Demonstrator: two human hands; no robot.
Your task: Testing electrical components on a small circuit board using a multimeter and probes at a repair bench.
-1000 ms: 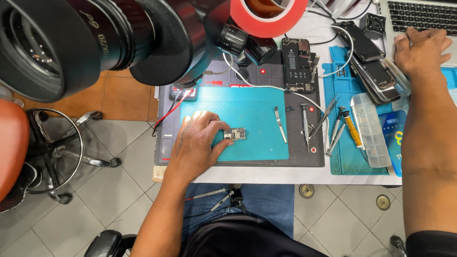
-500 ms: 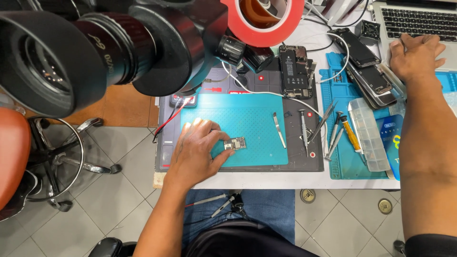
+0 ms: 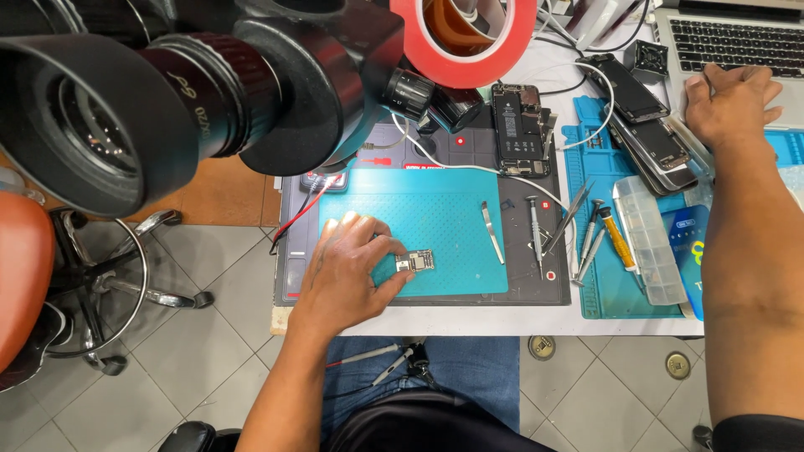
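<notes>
Circuit board (image 3: pixel 415 261) lengthwise left-right, left hand (image 3: pixel 347 272) fingertip grip loosely on its left edge.

teal mat (image 3: pixel 435 218) on a dark grey pad (image 3: pixel 544 285), red tape ring (image 3: pixel 461 42), black microscope (image 3: pixel 193 92), grey floor tiles (image 3: pixel 209 368).

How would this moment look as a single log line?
left hand: fingers on small circuit board | board: on teal mat | right hand: resting by laptop | opened phone: behind mat
</notes>
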